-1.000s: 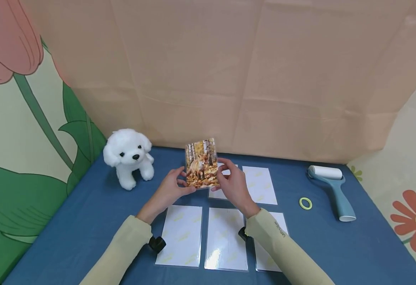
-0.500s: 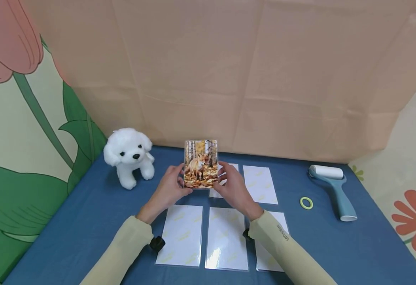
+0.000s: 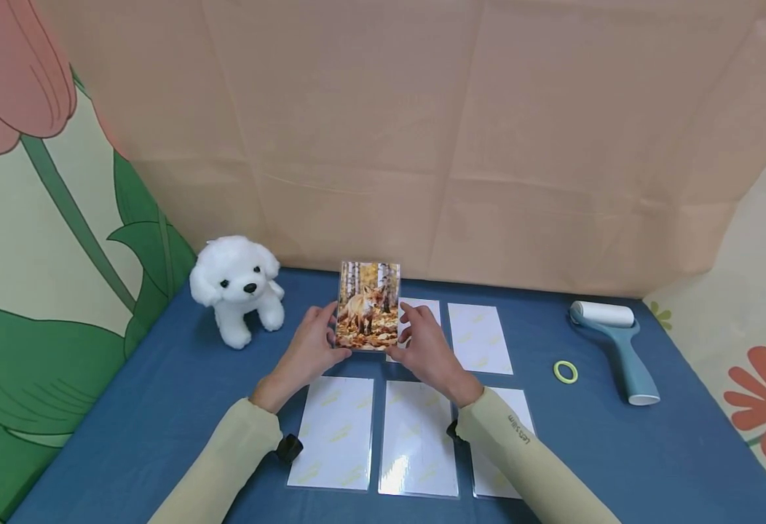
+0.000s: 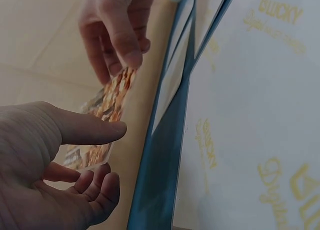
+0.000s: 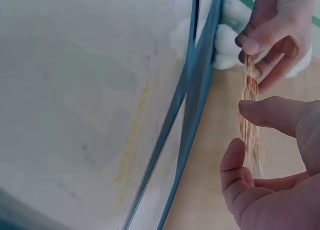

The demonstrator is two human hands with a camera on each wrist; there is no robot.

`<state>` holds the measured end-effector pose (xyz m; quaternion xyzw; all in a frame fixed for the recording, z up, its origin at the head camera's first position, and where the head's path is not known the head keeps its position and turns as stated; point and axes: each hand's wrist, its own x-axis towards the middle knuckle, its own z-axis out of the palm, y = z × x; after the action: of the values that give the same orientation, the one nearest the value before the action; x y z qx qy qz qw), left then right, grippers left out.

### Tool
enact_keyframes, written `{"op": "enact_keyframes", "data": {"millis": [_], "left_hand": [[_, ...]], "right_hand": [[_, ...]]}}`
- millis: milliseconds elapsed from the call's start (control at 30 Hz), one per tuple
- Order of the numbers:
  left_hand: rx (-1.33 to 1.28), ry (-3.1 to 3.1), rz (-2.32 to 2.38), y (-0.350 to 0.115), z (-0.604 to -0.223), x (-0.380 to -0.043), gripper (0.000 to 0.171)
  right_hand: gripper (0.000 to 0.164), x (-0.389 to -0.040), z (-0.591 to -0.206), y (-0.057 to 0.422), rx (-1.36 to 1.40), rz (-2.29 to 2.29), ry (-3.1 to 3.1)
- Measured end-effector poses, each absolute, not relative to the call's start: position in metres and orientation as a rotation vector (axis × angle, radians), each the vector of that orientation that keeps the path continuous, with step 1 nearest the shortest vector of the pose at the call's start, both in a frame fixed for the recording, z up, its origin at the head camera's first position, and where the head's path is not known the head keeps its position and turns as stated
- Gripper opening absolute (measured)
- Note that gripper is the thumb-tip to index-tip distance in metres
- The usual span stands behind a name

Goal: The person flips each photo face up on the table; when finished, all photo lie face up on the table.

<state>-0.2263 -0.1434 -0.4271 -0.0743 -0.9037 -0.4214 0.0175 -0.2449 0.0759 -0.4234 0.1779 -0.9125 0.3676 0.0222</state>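
A glossy photo card (image 3: 368, 306) showing a fox among autumn birches is held upright, tilted back above the table. My left hand (image 3: 307, 342) grips its lower left edge, thumb at the front. At the lower right edge my right hand (image 3: 430, 349) pinches it, with the thumb near the corner. In the left wrist view the card (image 4: 107, 104) spans between both hands, and in the right wrist view the same card (image 5: 250, 89) is seen nearly edge-on. Behind my right hand lies a white card (image 3: 425, 313), partly covered by the hand and the photo.
Several white cards with faint yellow print lie face down, such as the front left card (image 3: 337, 437) and the back right card (image 3: 478, 338). A white plush dog (image 3: 239, 287) sits left. At right are a yellow-green ring (image 3: 565, 372) and a blue-handled lint roller (image 3: 622, 356).
The photo card has straightened from a slight turn and sunk a little toward the table. Both hands keep hold of it, my right hand's fingers shifting slightly on its edge.
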Motion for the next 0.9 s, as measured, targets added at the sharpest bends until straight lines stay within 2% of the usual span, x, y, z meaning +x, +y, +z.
{"op": "enact_keyframes", "data": {"millis": [467, 733, 900], "left_hand": [[-0.275, -2.847, -1.208, -0.149, -0.425, -0.225, 0.09], [-0.283, -2.889, -1.145, -0.156, -0.426, -0.227, 0.083], [-0.259, -2.926, -1.098, -0.16, -0.427, -0.23, 0.078]], "right_hand": [[0.091, -0.244, -0.423, 0.069, 0.581, 1.112, -2.885], [0.089, -0.248, -0.424, 0.058, 0.528, 1.059, -2.95], [0.082, -0.25, -0.426, 0.052, 0.528, 1.001, -2.984]]}}
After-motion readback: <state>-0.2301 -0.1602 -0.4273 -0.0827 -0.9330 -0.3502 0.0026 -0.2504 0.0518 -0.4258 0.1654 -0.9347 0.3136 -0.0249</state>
